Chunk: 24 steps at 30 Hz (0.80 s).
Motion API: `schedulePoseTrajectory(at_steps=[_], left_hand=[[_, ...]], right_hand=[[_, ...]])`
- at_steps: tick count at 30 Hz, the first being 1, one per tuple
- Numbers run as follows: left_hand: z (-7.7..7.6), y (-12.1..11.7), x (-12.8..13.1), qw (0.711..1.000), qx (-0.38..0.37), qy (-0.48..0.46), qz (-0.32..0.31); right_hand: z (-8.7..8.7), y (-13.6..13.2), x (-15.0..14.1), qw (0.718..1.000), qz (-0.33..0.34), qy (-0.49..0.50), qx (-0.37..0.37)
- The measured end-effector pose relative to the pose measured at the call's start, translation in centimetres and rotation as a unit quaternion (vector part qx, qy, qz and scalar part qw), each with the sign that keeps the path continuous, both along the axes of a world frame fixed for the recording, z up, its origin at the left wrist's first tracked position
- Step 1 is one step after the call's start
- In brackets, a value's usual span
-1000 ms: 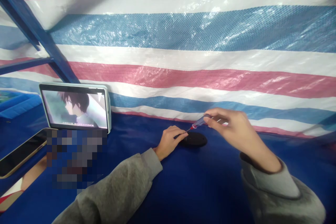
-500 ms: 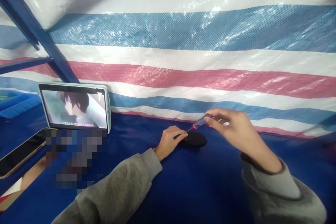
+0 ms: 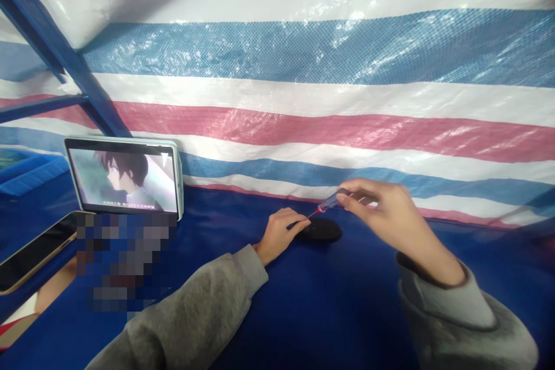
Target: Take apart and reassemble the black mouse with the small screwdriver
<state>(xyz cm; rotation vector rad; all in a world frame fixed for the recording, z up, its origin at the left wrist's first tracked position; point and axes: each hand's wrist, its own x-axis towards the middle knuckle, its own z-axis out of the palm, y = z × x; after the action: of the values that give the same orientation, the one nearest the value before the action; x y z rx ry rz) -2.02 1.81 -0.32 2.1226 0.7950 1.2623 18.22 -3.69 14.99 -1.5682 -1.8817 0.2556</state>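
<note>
On the blue surface lies a black oval computer mouse point(image 3: 326, 230), apparently with its flat side up. My left hand point(image 3: 280, 231) is closed at its left end, the fingers pinched together over that end and hiding it. My right hand point(image 3: 381, 202) grips the handle of a small screwdriver point(image 3: 332, 202) between thumb and fingers. The screwdriver has a translucent purple-blue handle with a red collar. Its thin shaft slants down to the left, to the fingertips of my left hand. Those fingers hide where its tip meets the mouse.
A tablet point(image 3: 124, 179) showing a cartoon stands to the left. Nearer lies a phone point(image 3: 39, 254), with part of another person's arm point(image 3: 58, 286) below it. A striped plastic sheet point(image 3: 303, 98) hangs behind the blue tabletop point(image 3: 329, 312). A blue metal frame point(image 3: 65, 52) rises at the left.
</note>
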Motion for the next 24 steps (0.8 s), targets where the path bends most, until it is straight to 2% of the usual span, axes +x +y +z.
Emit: schedulePoseTrajectory(at_steps=[8, 17, 24], left_hand=[[-0.1, 0.1, 0.0, 1.0, 0.012, -0.005, -0.005], [0.0, -0.2, 0.0, 0.999, 0.036, -0.034, 0.001], [0.3, -0.4, 0.0, 0.995, 0.05, -0.082, 0.036]], right_hand=[[0.3, -0.4, -0.7, 0.999, 0.029, 0.022, -0.01], [0.2, -0.4, -0.7, 0.998, -0.006, 0.053, -0.023], [0.3, -0.3, -0.2, 0.996, -0.017, 0.065, -0.052]])
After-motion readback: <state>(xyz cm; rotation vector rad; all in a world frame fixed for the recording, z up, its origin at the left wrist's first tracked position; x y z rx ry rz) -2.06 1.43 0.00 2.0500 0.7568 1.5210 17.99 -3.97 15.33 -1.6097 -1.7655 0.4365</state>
